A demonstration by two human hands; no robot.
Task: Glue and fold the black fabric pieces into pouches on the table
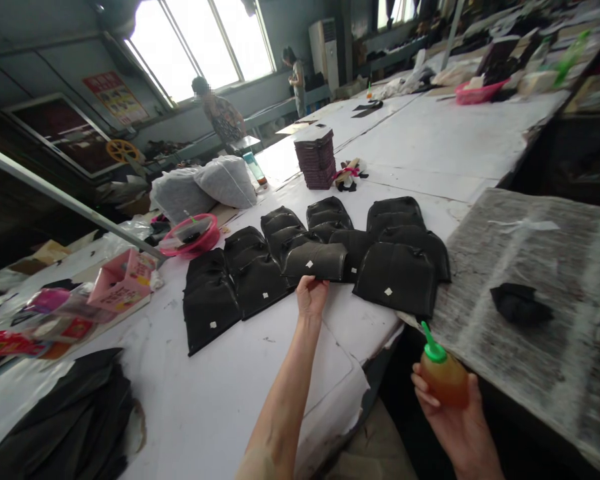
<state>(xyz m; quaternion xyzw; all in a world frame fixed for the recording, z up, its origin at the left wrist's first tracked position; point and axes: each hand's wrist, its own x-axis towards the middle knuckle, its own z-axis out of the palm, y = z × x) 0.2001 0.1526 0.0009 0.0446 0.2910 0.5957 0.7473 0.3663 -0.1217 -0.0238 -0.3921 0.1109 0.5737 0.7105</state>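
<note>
My left hand point(312, 297) pinches the near edge of a black fabric piece point(325, 257), which curves up off the table and bears a small white tag. Around it, more black pieces point(395, 277) lie in overlapping rows, several with similar white tags. In my right hand point(453, 420) is a squeeze bottle point(444, 381) of amber liquid with a green nozzle cap, tilted slightly and held over the gap beside the table. Its nozzle tip is apart from the fabric.
A stack of dark maroon pieces point(315, 159) stands beyond the rows, beside cloth scraps point(349, 175). Left are a pink basin point(193, 237), a pink box point(123, 280) and black cloth point(75, 420). A grey-covered surface point(545, 267) lies right. Two people point(220, 117) stand farther back.
</note>
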